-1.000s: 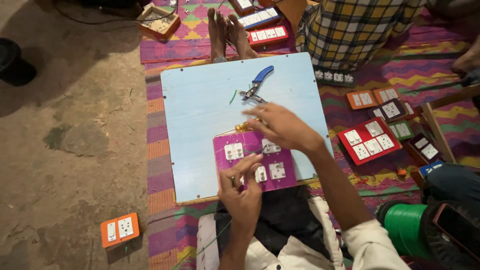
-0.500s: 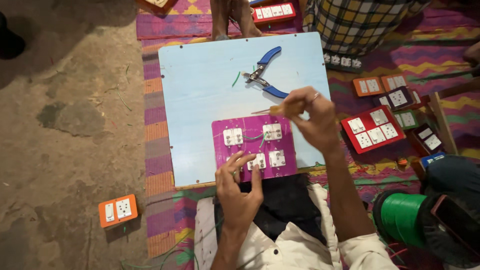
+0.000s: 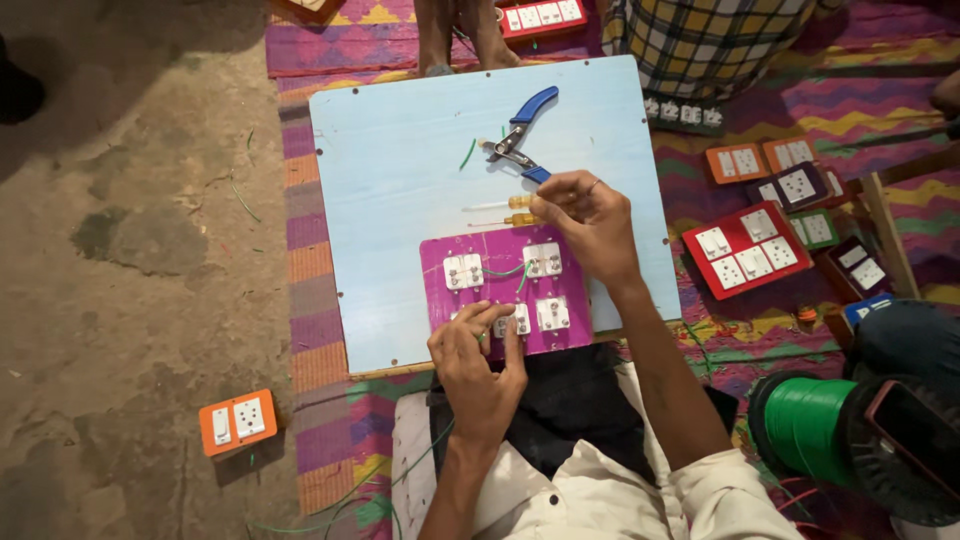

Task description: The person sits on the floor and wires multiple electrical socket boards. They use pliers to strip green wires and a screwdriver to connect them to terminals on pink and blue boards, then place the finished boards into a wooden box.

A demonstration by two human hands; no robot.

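Head view is showing the person's right hand (image 3: 590,225) gripping a small yellow-handled screwdriver (image 3: 505,218), fingers closed around its handle. Half a second ago that hand was holding the screwdriver higher and more to the right, just under the pliers; it is now sitting lower, close to the top edge of the magenta rectangular switch plate (image 3: 505,290). The screwdriver is lying nearly level across the picture, its long axis running left to right, its thin metal tip pointing left and its handle end buried in the right hand. A second, paler screwdriver-like tool (image 3: 492,205) is lying just above it, parallel.

The left hand (image 3: 480,355) is pressing down on the lower left part of the plate, fingers curled over one white switch module, as it was in the earlier frame; it is holding nothing free. The plate is resting on the near half of the pale blue rectangular board (image 3: 400,180), its long side running left to right. Blue-handled pliers (image 3: 520,135) are lying on the board beyond the right hand, handles pointing away and right.
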